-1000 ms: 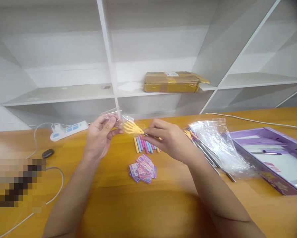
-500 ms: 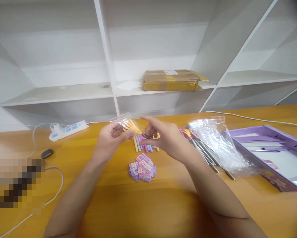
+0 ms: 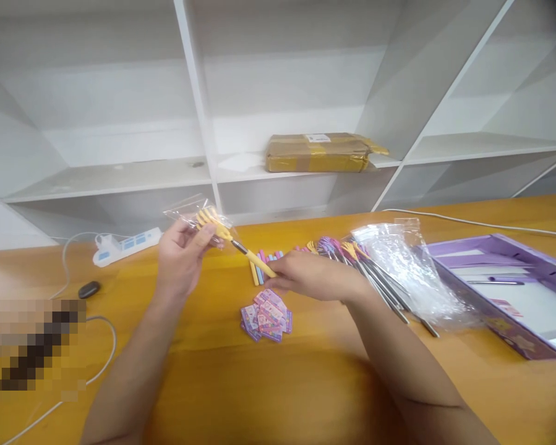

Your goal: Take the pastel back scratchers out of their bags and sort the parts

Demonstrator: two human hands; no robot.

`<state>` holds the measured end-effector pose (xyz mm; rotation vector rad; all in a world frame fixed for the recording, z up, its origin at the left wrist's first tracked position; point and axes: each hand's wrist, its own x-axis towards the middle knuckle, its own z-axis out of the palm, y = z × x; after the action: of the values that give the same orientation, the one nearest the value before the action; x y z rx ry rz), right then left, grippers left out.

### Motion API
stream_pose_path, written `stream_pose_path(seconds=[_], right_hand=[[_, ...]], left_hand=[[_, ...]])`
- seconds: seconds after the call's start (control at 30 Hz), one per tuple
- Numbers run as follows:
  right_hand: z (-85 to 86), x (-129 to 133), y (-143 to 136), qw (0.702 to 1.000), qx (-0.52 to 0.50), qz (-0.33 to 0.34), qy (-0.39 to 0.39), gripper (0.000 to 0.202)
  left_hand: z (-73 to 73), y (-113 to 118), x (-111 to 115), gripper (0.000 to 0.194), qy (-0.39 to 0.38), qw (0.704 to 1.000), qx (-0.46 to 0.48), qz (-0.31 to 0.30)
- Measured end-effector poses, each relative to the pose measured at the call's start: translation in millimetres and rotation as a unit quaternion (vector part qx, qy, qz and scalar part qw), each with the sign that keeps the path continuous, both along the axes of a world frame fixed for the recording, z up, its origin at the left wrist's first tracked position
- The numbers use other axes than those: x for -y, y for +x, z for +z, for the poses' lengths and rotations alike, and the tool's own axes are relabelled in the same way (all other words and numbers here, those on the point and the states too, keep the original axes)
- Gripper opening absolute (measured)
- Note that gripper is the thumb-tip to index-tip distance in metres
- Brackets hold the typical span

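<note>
My left hand (image 3: 182, 250) pinches the yellow hand-shaped head of a back scratcher (image 3: 219, 230) through a clear plastic bag (image 3: 192, 207). From the head a short metal shaft leads to a yellow handle, slanting down to the right. My right hand (image 3: 312, 275) is closed round the lower end of that handle, its fingertips partly hidden. Behind my right hand lie several pastel sticks (image 3: 259, 275) in a row, partly covered. Below the hands, a loose pile of pink and purple cards (image 3: 268, 315) rests on the wooden table.
Right of my hand lie several metal-rod back scratchers (image 3: 380, 284) with coloured heads, beside a stack of clear bags (image 3: 407, 266). A purple box (image 3: 495, 244) holds papers and a pen. A power strip (image 3: 127, 246) stands left. On the shelf sits a taped carton (image 3: 317, 153).
My left hand has moved left and slightly up with the bagged head. My right hand has turned downward and now grips the yellow handle, which shows between the hands.
</note>
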<state>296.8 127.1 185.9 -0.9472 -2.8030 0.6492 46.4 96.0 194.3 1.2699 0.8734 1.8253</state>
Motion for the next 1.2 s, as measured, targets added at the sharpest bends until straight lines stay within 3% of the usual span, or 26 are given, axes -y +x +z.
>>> stream_pose_path(seconds=[0.27,0.63,0.8,0.9,0.97,1.07,1.2], right_hand=[[-2.2,-4.1,-2.4,1.000,-0.013,-0.017,0.011,0.030],[0.1,0.9,-2.6,0.997,-0.058,-0.054,-0.010,0.015],[3.3,4.8,-5.4,0.992,-0.106,-0.066,-0.028,0.061],[5.4,5.3,-4.3,0.990,-0.121,-0.058,-0.040,0.069],[6.4,4.9,-2.1,0.990,-0.127,-0.049,-0.044,0.056],[7.2,4.1,1.4,0.990,-0.130,-0.046,-0.038,0.016],[6.8,3.9,2.8,0.990,-0.133,-0.055,-0.006,0.012]], left_hand=[[5.0,-13.3,0.1,0.038,0.012,1.000,-0.020,-0.015],[-18.5,12.9,-2.1,0.038,-0.066,0.985,-0.133,-0.088],[-28.8,21.7,-4.3,0.042,-0.102,0.970,-0.184,-0.122],[-32.0,20.9,-6.7,0.043,-0.112,0.972,-0.178,-0.108],[-31.6,19.4,-8.0,0.043,-0.107,0.976,-0.163,-0.096],[-29.2,18.4,-8.5,0.046,-0.105,0.980,-0.144,-0.091],[-27.4,18.8,-7.4,0.049,-0.111,0.979,-0.141,-0.095]])
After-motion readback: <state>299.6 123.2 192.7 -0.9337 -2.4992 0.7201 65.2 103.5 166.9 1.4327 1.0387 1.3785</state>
